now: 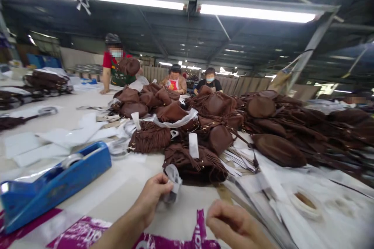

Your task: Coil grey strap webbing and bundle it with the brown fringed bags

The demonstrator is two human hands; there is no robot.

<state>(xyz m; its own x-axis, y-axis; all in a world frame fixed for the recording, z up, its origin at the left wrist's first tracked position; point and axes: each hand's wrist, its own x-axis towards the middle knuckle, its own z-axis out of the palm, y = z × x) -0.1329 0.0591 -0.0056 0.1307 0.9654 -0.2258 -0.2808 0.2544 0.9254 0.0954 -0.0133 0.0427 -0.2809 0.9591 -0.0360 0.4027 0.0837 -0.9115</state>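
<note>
My left hand (156, 192) pinches a crumpled, translucent white wrapping strip (173, 183) between thumb and fingers, just in front of a brown fringed bag (194, 161). My right hand (230, 220) is slightly blurred at the lower right, its fingers curled in. Whatever it might hold is hidden. Below and between the hands lies purple-and-white printed plastic (201, 227) on the pale table (187, 202). A white paper tag (193, 146) stands up from the fringed bag.
A blue tape dispenser (58, 184) stands at left, near white paper sheets (70, 134). Many brown bags (216, 105) are heaped across the back and right. A tape roll (305, 202) lies at right. Several co-workers, one in a red-sleeved top (107, 62), are across the table.
</note>
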